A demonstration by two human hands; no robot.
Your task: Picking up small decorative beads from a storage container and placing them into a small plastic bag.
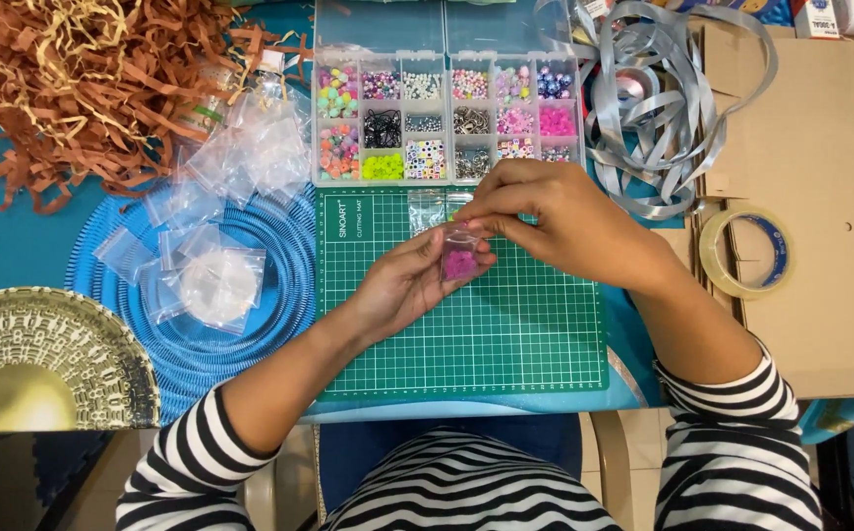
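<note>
Over a green cutting mat (505, 324) my left hand (412, 280) holds a small clear plastic bag with pink beads (460, 258) upright between thumb and fingers. My right hand (555, 216) pinches the top edge of the same bag from above. Just beyond the hands stands an open clear bead organiser box (446, 118), its compartments filled with beads of many colours. Two more small clear bags (427, 208) lie on the mat near the box.
Several empty small clear bags (206, 265) lie on a blue round mat (250, 334) at left. Brown shredded paper (83, 79) fills the back left, a gold plate (43, 359) the front left. Silver ribbon (653, 108), cardboard (820, 197) and a tape roll (749, 253) are at right.
</note>
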